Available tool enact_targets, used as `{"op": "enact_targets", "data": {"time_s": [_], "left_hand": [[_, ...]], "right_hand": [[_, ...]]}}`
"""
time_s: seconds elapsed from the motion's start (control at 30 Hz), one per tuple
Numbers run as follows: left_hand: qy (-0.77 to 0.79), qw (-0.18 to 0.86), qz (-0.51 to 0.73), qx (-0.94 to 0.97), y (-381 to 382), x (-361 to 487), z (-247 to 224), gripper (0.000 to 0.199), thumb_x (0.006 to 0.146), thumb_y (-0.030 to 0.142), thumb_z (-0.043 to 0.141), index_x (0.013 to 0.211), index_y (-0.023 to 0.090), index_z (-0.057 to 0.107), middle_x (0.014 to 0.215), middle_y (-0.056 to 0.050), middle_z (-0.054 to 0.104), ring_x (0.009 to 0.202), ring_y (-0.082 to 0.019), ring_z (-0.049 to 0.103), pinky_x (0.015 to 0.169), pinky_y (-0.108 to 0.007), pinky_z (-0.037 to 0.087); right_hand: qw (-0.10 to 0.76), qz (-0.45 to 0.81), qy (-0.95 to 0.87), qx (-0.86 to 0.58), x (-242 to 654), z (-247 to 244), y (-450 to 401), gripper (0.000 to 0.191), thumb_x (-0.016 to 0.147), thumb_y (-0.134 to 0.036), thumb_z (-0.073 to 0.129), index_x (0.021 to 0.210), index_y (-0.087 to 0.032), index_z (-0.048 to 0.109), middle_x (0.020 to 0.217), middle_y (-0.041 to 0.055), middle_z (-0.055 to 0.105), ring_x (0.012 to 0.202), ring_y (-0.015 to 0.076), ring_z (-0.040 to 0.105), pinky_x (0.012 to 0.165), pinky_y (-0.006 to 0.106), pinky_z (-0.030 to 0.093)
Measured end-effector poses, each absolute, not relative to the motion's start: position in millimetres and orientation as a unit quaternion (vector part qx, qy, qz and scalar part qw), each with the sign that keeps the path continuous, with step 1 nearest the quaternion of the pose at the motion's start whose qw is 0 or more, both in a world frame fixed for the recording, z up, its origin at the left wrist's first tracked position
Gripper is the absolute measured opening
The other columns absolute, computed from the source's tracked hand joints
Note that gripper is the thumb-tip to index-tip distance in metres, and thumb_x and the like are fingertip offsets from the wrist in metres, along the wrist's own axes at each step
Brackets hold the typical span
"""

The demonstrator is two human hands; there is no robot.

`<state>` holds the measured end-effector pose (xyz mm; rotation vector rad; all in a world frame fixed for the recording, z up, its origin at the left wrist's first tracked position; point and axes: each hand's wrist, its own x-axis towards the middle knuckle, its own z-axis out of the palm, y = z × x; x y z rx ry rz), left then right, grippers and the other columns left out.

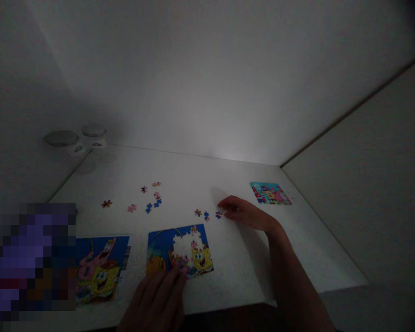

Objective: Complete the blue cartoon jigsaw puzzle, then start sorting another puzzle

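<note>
A partly assembled jigsaw puzzle lies flat on the white table, a white gap in its upper middle. My left hand rests at its lower edge, fingers stretched out and covering part of the picture. Above and to the right, my right hand hovers with thumb and fingertips apart. Just beside those fingertips is a loose blue puzzle piece. Two more pieces, a blue and pink one and a yellowish one, lie a little to its left.
Several loose pieces are scattered farther left. A printed reference picture with a barcode lies left of the puzzle. Another colourful picture lies at the back right. Two clear round-topped containers stand at the back left. Pixelation hides the lower left corner.
</note>
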<state>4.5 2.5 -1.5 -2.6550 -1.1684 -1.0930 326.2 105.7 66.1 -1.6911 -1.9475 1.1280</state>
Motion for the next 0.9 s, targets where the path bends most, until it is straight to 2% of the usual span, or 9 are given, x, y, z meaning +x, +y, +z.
{"op": "enact_targets", "data": {"time_s": [0.2, 0.37, 0.47, 0.6, 0.8, 0.9], "left_hand": [[-0.376, 0.016, -0.355, -0.856, 3, 6, 2, 0.029, 0.092, 0.023, 0.043, 0.109, 0.021, 0.066, 0.106, -0.002, 0.070, 0.094, -0.018, 0.059, 0.091, -0.033, 0.039], [-0.372, 0.018, -0.347, -0.861, 3, 6, 2, 0.030, 0.094, 0.022, 0.040, 0.109, 0.020, 0.066, 0.107, -0.003, 0.069, 0.095, -0.019, 0.059, 0.089, -0.034, 0.040], [-0.367, 0.020, -0.343, -0.865, 2, 5, 3, 0.029, 0.094, 0.022, 0.042, 0.108, 0.020, 0.066, 0.108, -0.003, 0.069, 0.097, -0.020, 0.058, 0.089, -0.035, 0.040], [-0.378, 0.008, -0.335, -0.863, 1, 6, 6, 0.031, 0.095, 0.024, 0.040, 0.113, 0.019, 0.065, 0.110, -0.004, 0.068, 0.098, -0.020, 0.057, 0.089, -0.035, 0.040], [-0.381, 0.006, -0.321, -0.867, 0, 5, 7, 0.029, 0.093, 0.020, 0.043, 0.113, 0.018, 0.064, 0.112, -0.004, 0.067, 0.099, -0.021, 0.056, 0.090, -0.038, 0.040], [-0.378, 0.000, -0.316, -0.870, 0, 4, 7, 0.030, 0.093, 0.019, 0.044, 0.116, 0.017, 0.063, 0.114, -0.004, 0.067, 0.099, -0.021, 0.056, 0.089, -0.038, 0.041]], "right_hand": [[0.124, 0.362, -0.725, -0.572, 320, 68, 103, 0.032, 0.084, -0.025, 0.061, 0.115, -0.023, 0.060, 0.111, 0.0058, 0.057, 0.096, 0.0172, 0.058, 0.088, 0.034, 0.048], [0.156, 0.304, -0.723, -0.600, 296, 65, 107, 0.024, 0.087, -0.029, 0.058, 0.109, -0.020, 0.062, 0.106, 0.0072, 0.059, 0.090, 0.0175, 0.059, 0.082, 0.033, 0.048], [0.161, 0.254, -0.736, -0.607, 269, 59, 109, 0.027, 0.087, -0.036, 0.060, 0.109, -0.019, 0.062, 0.106, 0.0089, 0.060, 0.091, 0.0191, 0.059, 0.082, 0.033, 0.048], [0.130, 0.184, -0.767, -0.601, 245, 54, 109, 0.015, 0.089, -0.029, 0.058, 0.097, -0.017, 0.063, 0.100, 0.0093, 0.062, 0.093, 0.0212, 0.058, 0.085, 0.035, 0.046], [0.140, 0.211, -0.778, -0.574, 247, 49, 112, 0.005, 0.086, -0.021, 0.059, 0.089, -0.017, 0.061, 0.096, 0.0086, 0.061, 0.091, 0.0201, 0.057, 0.084, 0.034, 0.045], [0.153, 0.260, -0.776, -0.554, 247, 51, 112, 0.002, 0.084, -0.018, 0.059, 0.085, -0.017, 0.059, 0.088, 0.0059, 0.061, 0.081, 0.0174, 0.057, 0.074, 0.030, 0.046]]}}
